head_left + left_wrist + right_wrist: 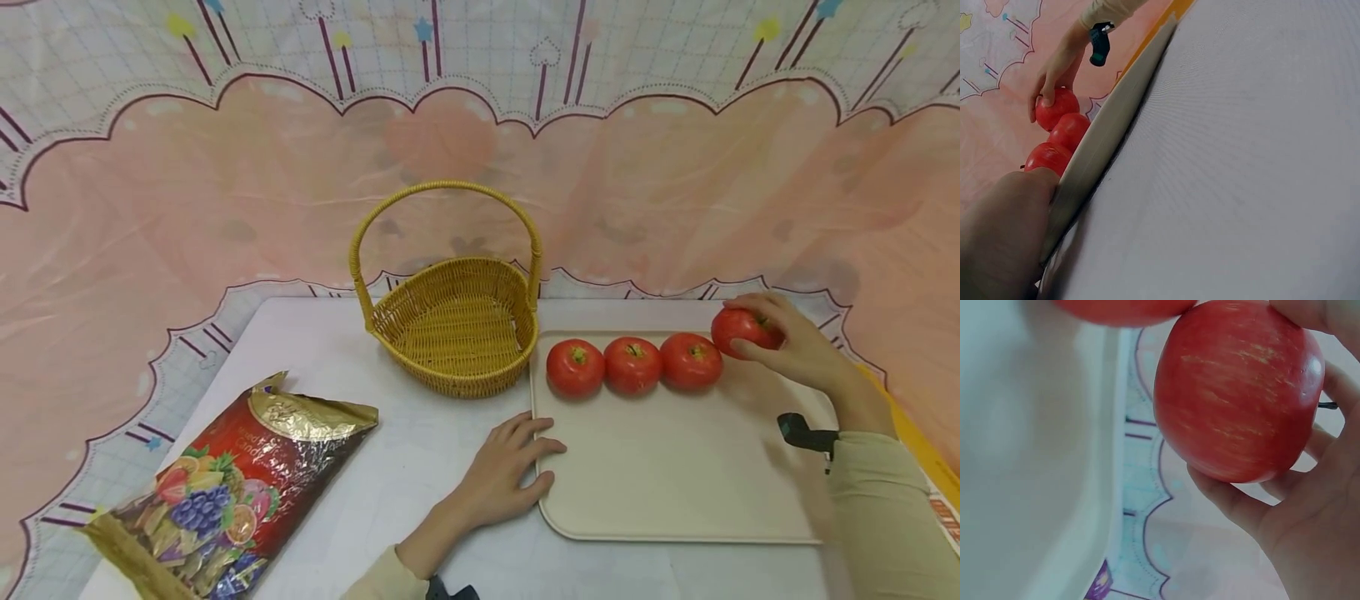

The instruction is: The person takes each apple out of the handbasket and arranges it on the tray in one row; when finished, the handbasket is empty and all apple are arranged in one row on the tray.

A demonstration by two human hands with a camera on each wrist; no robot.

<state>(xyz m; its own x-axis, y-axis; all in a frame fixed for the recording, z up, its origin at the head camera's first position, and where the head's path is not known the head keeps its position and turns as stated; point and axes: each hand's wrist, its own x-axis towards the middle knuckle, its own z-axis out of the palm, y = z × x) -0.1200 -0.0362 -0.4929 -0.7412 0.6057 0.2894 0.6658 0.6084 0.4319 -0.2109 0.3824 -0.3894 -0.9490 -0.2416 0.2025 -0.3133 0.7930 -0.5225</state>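
Observation:
In the head view, my right hand [798,346] grips a red apple [738,329] at the far right corner of a beige tray [675,475]. The right wrist view shows fingers and thumb curled round this apple [1238,394], its dark stem toward the palm. Three more red apples stand in a row along the tray's far side: a left one [574,368], a middle one [633,365] and a right one [691,362], beside the held one. My left hand [512,471] rests on the tray's left rim, fingers spread and loosely bent, holding no apple.
A yellow wicker basket [465,379] with a tall handle stands behind the left hand, against the tray's far left corner. A red and gold bag of candy [247,483] lies at the left of the white table [360,517]. A patterned cloth [300,200] hangs behind.

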